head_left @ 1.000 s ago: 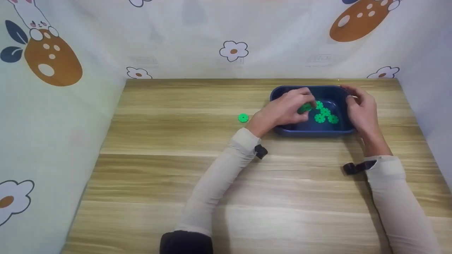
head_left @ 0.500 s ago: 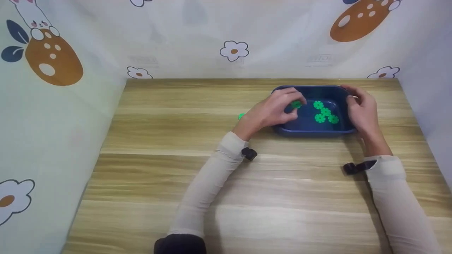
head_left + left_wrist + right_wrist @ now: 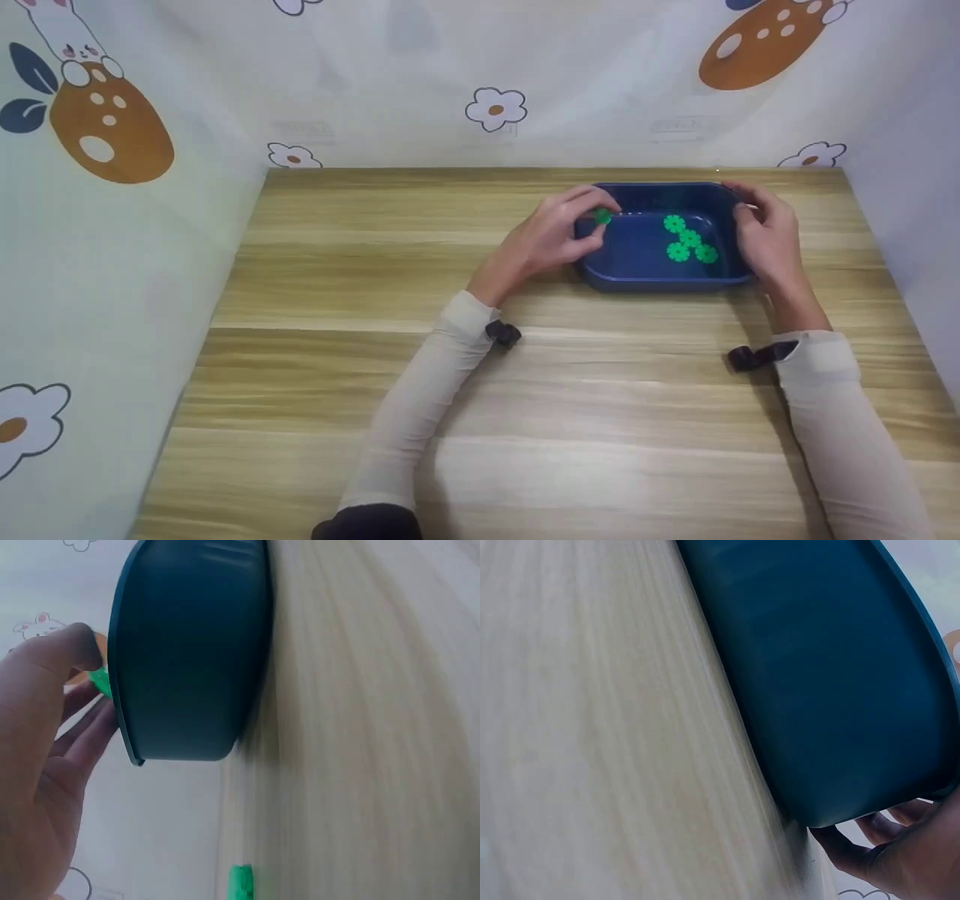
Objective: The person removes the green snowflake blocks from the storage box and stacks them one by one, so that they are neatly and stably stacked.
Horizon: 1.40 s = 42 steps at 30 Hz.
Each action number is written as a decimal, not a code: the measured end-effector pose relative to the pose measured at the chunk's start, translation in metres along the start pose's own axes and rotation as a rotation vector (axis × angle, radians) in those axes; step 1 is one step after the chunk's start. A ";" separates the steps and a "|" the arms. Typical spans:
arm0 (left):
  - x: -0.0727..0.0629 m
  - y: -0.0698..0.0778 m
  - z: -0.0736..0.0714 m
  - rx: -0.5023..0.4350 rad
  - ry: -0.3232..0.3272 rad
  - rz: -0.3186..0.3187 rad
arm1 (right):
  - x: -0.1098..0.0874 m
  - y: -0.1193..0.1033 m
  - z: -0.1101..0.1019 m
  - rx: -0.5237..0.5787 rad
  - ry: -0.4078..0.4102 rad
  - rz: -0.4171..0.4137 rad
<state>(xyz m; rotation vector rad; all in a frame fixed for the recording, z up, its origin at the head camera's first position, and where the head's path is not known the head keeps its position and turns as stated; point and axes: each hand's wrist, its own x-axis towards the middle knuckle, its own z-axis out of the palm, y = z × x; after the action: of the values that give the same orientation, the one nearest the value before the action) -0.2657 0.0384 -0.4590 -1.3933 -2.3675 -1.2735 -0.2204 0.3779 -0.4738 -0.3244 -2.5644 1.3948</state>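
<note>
Above the left end of a dark blue plastic tub (image 3: 667, 285), my left hand (image 3: 551, 232) pinches a green notched disc (image 3: 603, 216) between thumb and fingers. The left wrist view shows that green disc (image 3: 100, 681) at the tub's rim, partly hidden by the fingers. Several more green discs (image 3: 690, 238) lie on the tub's floor toward its right side. My right hand (image 3: 772, 232) grips the tub's right end, thumb at the rim; in the right wrist view its fingers (image 3: 847, 851) reach round the outer wall.
The tub stands on a wood-grain table (image 3: 360, 360) near its back edge. Another green disc (image 3: 241, 882) lies on the table left of the tub, hidden behind the left hand in the head view. A patterned wall covering (image 3: 390, 90) rises behind.
My left hand has drawn back leftward from the tub's middle to its left rim, carrying the disc. It now covers the loose disc on the table. My right hand stays put.
</note>
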 end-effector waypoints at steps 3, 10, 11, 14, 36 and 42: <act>-0.003 -0.003 -0.004 -0.043 0.068 0.029 | 0.000 0.000 0.000 -0.005 -0.015 0.017; -0.012 -0.009 -0.021 -0.111 0.143 0.012 | 0.000 0.000 0.000 0.003 -0.026 0.023; -0.013 -0.009 -0.023 -0.110 0.147 0.009 | 0.000 0.000 0.000 0.005 -0.024 0.022; -0.017 -0.012 -0.029 -0.108 0.153 0.002 | 0.000 0.001 0.000 0.008 -0.021 0.023; -0.054 -0.025 -0.052 0.021 0.090 -0.074 | 0.001 0.000 0.000 0.015 -0.027 0.014; -0.064 -0.028 -0.056 0.055 -0.002 -0.216 | 0.001 0.001 -0.001 0.017 -0.025 0.017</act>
<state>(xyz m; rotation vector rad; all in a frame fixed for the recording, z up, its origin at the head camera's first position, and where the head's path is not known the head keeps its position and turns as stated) -0.2675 -0.0502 -0.4705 -1.1494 -2.5915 -1.2438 -0.2209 0.3790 -0.4738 -0.3292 -2.5741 1.4344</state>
